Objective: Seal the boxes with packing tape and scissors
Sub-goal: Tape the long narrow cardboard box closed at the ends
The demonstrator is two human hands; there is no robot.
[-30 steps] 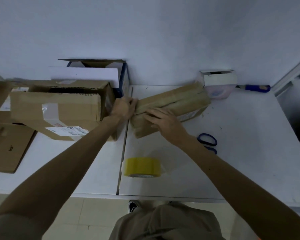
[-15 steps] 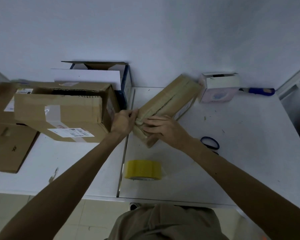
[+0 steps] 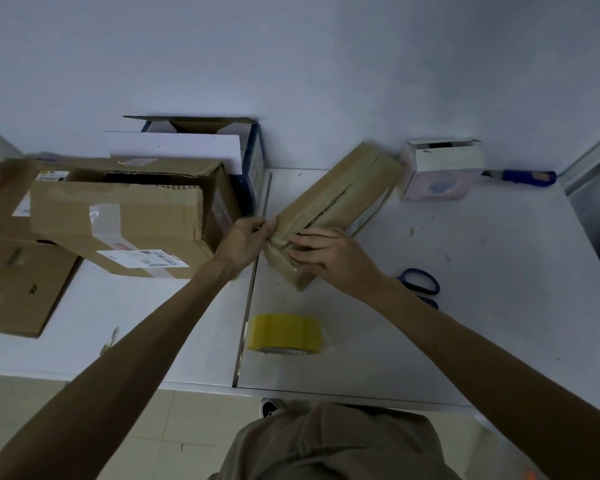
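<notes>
Cardboard box (image 3: 340, 199) slants from the worktop's (image 3: 482, 323) back edge toward its middle. Left hand (image 3: 243, 242) pinches the near end; right hand (image 3: 329, 258) presses flat-fingered on top (gripping nothing). Best to smooth firmly toward the corner, avoiding wrinkles.

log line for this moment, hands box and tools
left hand: pinches long box near end | right hand: fingers press its top | tape roll: on table | scissors: beside right forearm

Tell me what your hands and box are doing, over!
Left hand pinches near end of long box. Right hand presses flat on top. Tape roll, scissors lie nearby.
</notes>
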